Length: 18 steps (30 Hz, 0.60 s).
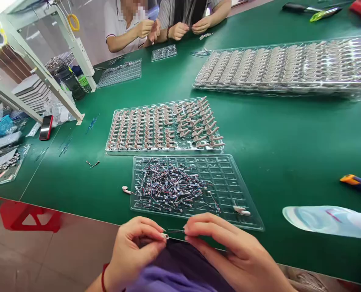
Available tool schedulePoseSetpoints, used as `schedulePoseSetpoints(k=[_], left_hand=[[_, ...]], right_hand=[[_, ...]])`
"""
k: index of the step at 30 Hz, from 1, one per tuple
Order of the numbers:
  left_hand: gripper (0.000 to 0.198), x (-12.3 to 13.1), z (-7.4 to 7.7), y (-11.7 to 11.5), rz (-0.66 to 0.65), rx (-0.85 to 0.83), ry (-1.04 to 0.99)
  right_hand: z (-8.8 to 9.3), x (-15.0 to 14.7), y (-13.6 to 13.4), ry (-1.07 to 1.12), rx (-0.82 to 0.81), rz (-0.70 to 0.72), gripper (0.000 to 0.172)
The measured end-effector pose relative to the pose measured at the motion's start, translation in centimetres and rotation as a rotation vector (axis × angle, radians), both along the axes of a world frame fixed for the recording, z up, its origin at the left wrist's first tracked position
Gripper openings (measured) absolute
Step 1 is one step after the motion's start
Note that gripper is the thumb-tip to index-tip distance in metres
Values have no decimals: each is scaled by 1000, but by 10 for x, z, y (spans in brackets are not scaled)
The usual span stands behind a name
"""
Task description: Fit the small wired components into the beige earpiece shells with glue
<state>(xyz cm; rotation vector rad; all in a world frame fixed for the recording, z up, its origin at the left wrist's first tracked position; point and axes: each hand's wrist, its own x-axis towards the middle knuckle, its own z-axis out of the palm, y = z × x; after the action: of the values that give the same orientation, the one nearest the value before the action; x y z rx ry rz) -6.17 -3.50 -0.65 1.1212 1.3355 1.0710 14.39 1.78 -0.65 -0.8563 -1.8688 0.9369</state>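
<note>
My left hand (134, 247) is pinched shut on a small white earbud-shaped shell (165, 235) at the near table edge. My right hand (229, 247) is pinched shut on a thin wire (176, 230) that reaches towards the shell. Just beyond my hands lies a clear plastic tray (229, 178) with a heap of small wired parts (171, 186) on its left half. Another white shell (241, 210) lies on that tray's near right, and one more white shell (126, 189) lies on the mat left of it.
Behind it a tray (165, 151) holds rows of pinkish shells. A stack of filled trays (286, 65) stands far right. Two people's hands (174, 28) work at the far edge. A red phone (46, 127), a white frame leg (61, 97), a blue-orange tool (358, 183) and a plastic bag (326, 221) lie about.
</note>
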Motion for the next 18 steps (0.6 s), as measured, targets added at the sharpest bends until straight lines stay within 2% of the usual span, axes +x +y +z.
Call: schedulePoseSetpoints(k=[5,10,14,18], left_hand=[[10,16,-8,-4,26,-134,-208],[11,24,-12,-1,-22,-199,-328],[13,33,-10,2,2,-167,-297],[12,34,-6,4,12,-112,-210]], right_hand=[[-6,7,-12,124,-91,-75,14],[-8,8,-19,256,-243,-72,13],[-13,2,-28,323,-364,-51,14],[-16,3,-30,284,-447,2,9]])
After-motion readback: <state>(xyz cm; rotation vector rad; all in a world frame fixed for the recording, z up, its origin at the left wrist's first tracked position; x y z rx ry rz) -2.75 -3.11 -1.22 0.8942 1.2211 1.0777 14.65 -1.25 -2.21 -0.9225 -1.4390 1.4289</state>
